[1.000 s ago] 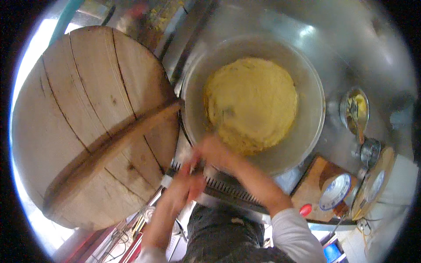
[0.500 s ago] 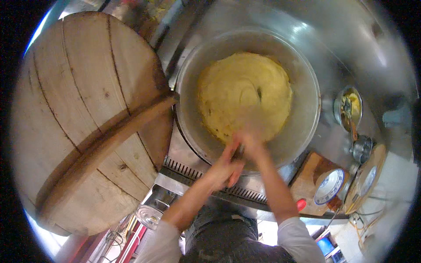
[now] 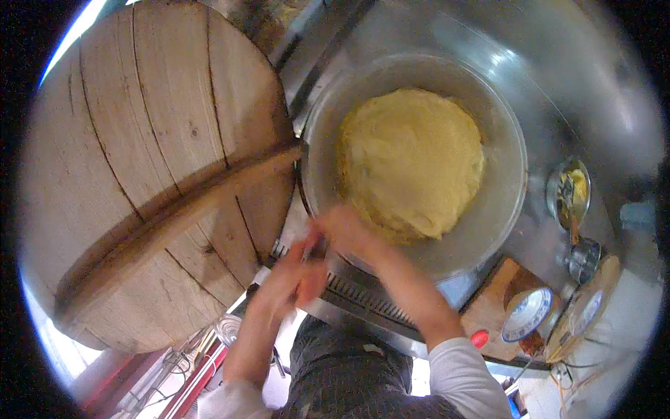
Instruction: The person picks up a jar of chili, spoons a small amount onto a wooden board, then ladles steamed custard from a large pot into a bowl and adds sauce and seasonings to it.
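Note:
A large round yellow flatbread or pancake (image 3: 415, 164) lies on the bottom of a wide, deep metal pan (image 3: 513, 188). Its upper face looks smooth and pale, with a ragged near edge. My left hand (image 3: 296, 276) and my right hand (image 3: 343, 229) are close together at the pan's near-left rim, both smeared by motion. Their fingers look curled inward around something dark between them, which I cannot make out. Neither hand touches the yellow round.
A big wooden lid (image 3: 174, 133) with a long crossbar handle leans at the left, against the pan's side. On the right stand a metal bowl (image 3: 586, 188) with yellow food and a utensil, a small metal pot (image 3: 585, 262), a wooden board (image 3: 481, 307) and a blue-rimmed bowl (image 3: 527, 314).
Both hands have moved left, from over the near part of the yellow round to the near-left rim. The round looks altered: its centre slit no longer shows. The view has shifted slightly.

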{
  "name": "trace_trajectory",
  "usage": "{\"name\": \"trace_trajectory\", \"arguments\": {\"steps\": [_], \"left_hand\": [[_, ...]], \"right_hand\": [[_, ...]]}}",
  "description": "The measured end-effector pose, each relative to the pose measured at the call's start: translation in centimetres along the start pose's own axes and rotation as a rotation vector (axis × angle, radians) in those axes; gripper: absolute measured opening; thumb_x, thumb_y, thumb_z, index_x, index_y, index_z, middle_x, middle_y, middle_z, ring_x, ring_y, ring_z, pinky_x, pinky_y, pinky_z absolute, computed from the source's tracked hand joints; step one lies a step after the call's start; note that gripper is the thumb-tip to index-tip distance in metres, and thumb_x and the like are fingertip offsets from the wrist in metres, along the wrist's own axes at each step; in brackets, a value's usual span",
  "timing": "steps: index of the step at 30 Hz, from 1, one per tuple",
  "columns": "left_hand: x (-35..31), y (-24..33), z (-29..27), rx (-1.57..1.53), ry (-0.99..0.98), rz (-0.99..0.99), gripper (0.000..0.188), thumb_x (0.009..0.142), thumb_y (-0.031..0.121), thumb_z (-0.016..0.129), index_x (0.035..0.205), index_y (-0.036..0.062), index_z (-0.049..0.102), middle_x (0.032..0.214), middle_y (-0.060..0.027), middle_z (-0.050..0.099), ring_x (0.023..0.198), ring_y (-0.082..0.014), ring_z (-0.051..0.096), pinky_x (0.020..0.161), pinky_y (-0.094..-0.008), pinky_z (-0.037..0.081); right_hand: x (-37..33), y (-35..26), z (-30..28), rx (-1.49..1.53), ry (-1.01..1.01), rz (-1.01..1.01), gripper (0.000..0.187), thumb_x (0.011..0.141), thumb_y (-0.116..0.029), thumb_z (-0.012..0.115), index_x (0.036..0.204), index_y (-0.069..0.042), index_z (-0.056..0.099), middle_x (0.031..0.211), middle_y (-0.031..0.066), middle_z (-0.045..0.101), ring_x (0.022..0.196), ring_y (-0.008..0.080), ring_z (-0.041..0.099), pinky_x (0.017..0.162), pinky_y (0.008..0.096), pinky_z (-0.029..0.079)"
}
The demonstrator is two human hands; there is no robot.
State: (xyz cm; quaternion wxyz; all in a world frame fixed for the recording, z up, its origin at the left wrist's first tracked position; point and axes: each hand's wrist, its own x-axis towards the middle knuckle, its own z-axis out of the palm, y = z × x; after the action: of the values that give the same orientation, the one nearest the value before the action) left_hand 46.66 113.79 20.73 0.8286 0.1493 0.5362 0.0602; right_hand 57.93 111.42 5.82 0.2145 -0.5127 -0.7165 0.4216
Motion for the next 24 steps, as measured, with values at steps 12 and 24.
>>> {"name": "trace_trajectory", "arguments": {"steps": [12,24], "left_hand": [[1.2,0.6,1.4,-0.026,-0.074,0.026,0.067,0.08,0.0,0.052,0.14,0.0184,0.027,0.059,0.0001,0.044,0.04,-0.0084,0.04,0.033,-0.0228,0.027],[2.9,-3.2,2.4,0.044,-0.155,-0.013,0.063,0.08,0.001,0.054,0.137,0.018,0.031,0.062,0.0001,0.046,0.04,-0.0072,0.039,0.032,-0.0222,0.027]], "right_hand": [[0.2,3.1,-7.3,0.416,0.122,0.233,0.026,0.049,-0.018,0.073,0.072,-0.014,0.06,0.07,0.0095,0.061,0.074,0.0303,0.06,0.065,0.0448,0.045],[-4.7,2.6,-3.9,0.561,0.349,0.299,0.004,0.066,-0.014,0.062,0.068,-0.01,0.061,0.066,0.0116,0.061,0.065,0.0299,0.059,0.063,0.0409,0.046]]}}
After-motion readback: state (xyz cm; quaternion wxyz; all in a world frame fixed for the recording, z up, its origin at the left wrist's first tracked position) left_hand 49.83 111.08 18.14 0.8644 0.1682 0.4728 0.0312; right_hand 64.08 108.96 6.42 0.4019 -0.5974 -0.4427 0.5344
